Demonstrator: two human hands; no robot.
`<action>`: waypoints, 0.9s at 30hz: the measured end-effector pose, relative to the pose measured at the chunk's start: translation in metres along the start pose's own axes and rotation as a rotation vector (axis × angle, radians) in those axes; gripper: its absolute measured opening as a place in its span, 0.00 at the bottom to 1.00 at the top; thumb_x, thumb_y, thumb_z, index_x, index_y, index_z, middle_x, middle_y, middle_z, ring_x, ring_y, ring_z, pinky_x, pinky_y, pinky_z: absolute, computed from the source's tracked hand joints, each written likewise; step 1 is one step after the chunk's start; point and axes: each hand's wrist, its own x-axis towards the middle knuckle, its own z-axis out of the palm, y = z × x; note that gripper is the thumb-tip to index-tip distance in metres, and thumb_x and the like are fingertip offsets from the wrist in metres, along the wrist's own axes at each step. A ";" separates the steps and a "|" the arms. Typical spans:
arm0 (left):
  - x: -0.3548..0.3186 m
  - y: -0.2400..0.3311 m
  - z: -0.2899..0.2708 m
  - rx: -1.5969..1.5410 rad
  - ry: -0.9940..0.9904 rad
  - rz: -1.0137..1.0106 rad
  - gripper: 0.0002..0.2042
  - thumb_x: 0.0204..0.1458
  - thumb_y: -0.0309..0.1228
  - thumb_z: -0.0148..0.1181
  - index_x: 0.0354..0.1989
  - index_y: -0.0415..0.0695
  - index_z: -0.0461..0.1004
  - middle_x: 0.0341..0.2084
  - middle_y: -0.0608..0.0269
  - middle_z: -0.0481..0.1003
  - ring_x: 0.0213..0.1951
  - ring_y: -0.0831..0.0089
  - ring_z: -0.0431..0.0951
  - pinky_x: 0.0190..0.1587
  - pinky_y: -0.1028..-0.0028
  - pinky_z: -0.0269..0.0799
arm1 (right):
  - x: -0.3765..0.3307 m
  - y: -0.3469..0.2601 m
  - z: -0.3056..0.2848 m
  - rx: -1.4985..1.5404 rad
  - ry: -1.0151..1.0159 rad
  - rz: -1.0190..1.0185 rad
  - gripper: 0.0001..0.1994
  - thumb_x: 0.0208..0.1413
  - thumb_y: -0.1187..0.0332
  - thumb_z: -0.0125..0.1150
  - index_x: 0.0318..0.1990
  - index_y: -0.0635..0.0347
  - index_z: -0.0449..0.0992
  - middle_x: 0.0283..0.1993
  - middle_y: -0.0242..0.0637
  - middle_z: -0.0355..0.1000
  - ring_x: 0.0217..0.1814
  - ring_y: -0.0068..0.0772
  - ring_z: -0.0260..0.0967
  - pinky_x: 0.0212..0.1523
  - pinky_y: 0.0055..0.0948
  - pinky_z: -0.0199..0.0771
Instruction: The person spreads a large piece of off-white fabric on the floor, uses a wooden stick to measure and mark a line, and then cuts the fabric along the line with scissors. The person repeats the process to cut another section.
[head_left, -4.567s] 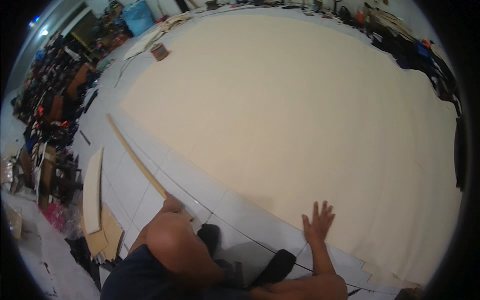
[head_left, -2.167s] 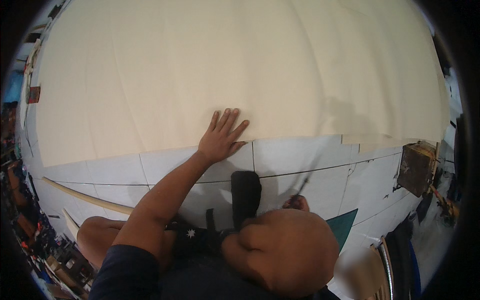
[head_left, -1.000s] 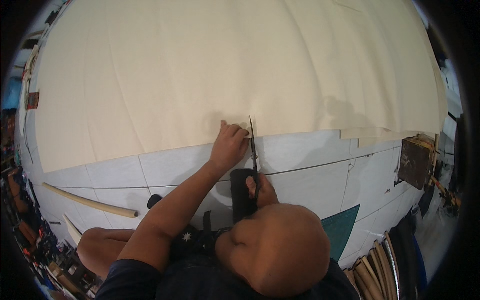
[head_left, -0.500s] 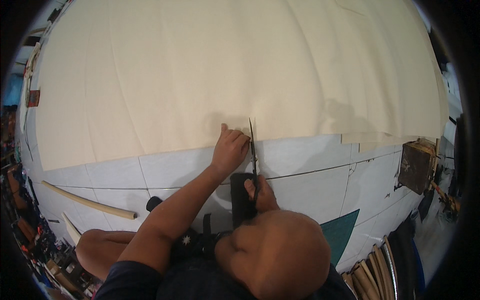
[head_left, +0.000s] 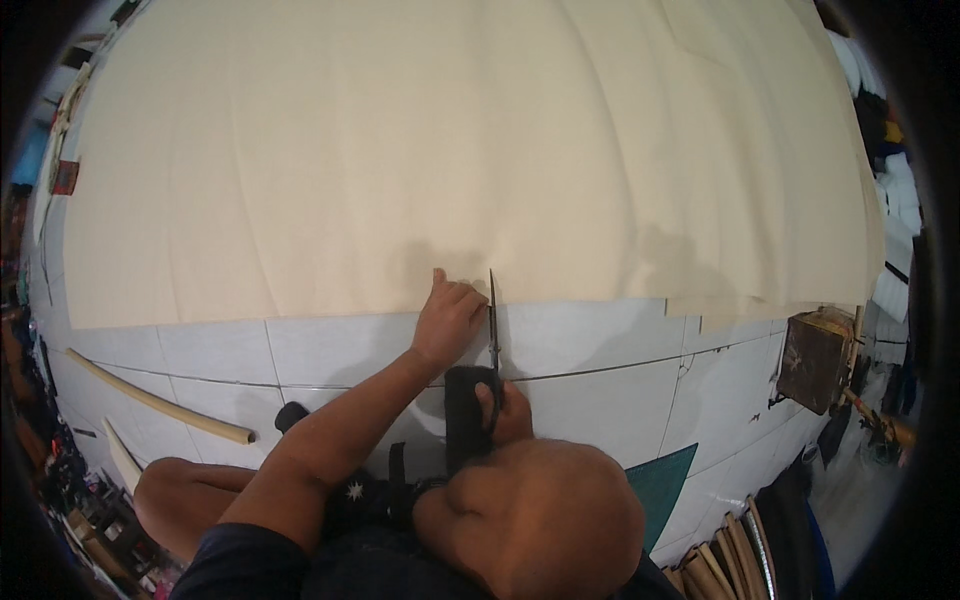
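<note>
A very large cream fabric sheet (head_left: 450, 150) lies spread over the white tiled floor (head_left: 590, 350). My left hand (head_left: 445, 318) pinches its near edge, fingers curled on the cloth. Just to the right, my right hand (head_left: 508, 408) grips the black handles of a pair of scissors (head_left: 492, 330). The blades point away from me, and their tips reach the fabric's edge beside my left fingers. My bent bare knee (head_left: 540, 520) fills the lower middle and hides part of my right hand.
A long pale wooden stick (head_left: 160, 405) lies on the tiles at the left. A brown box (head_left: 815, 345) stands at the right past the fabric's corner. A teal floor patch (head_left: 660, 480) and stacked slats (head_left: 730, 550) are at the lower right. Clutter lines the left rim.
My left hand went from lying flat on the fabric to pinching its edge. My right hand brought the scissors up beside it. Over the last half second little has moved.
</note>
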 end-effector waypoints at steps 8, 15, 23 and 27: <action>0.001 0.000 -0.004 -0.082 -0.068 -0.043 0.02 0.47 0.24 0.61 0.29 0.44 0.75 0.27 0.59 0.71 0.37 0.59 0.73 0.65 0.47 0.52 | 0.050 0.005 -0.004 -0.114 -0.014 -0.159 0.19 0.63 0.54 0.54 0.25 0.58 0.65 0.19 0.27 0.61 0.21 0.20 0.58 0.23 0.25 0.58; 0.003 -0.002 -0.007 -0.074 -0.110 -0.021 0.01 0.48 0.24 0.60 0.29 0.43 0.75 0.27 0.59 0.71 0.37 0.59 0.73 0.65 0.47 0.52 | 0.056 0.023 -0.007 -0.167 0.005 -0.110 0.20 0.60 0.55 0.58 0.27 0.63 0.67 0.20 0.40 0.65 0.22 0.36 0.60 0.27 0.35 0.62; -0.004 -0.009 -0.009 -0.087 -0.191 -0.111 0.07 0.46 0.22 0.60 0.35 0.44 0.74 0.31 0.56 0.73 0.41 0.54 0.74 0.67 0.45 0.47 | 0.077 0.006 -0.001 -0.033 -0.036 -0.152 0.20 0.60 0.51 0.57 0.26 0.56 0.66 0.17 0.26 0.59 0.17 0.19 0.57 0.19 0.23 0.59; 0.004 -0.001 -0.014 -0.084 -0.226 -0.076 0.10 0.46 0.22 0.60 0.38 0.44 0.73 0.33 0.57 0.74 0.43 0.54 0.74 0.68 0.46 0.47 | 0.096 -0.017 -0.007 0.080 -0.072 -0.174 0.22 0.59 0.48 0.57 0.26 0.57 0.65 0.17 0.26 0.59 0.16 0.19 0.57 0.18 0.22 0.59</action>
